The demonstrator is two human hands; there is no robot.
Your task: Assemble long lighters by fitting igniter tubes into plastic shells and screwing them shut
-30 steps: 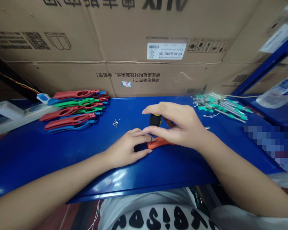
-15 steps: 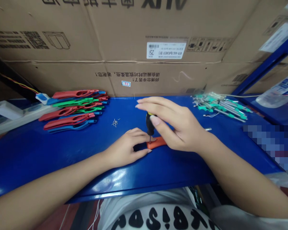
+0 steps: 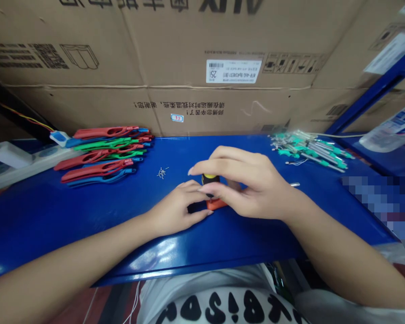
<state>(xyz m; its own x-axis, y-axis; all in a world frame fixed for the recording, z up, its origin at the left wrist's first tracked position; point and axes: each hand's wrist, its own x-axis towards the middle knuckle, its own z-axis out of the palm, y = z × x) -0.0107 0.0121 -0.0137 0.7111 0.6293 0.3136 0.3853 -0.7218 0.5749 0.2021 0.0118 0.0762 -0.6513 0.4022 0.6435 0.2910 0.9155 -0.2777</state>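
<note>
Near the middle of the blue table, a short orange piece lies between the person's two hands, its right part covered. The left hand rests low on the table, thumb and fingers clamped on the left end of the piece. The right hand is closed around a black and yellow screwdriver, which stands upright with its tip down on the piece. Just beyond the left hand is a loose heap of small screws. Farther left, red, green and blue plastic pieces are stacked beside a white power strip. Toward the back right lies a pile of metal rods with green parts. Behind everything stands a large cardboard box, its printing upside down.
</note>
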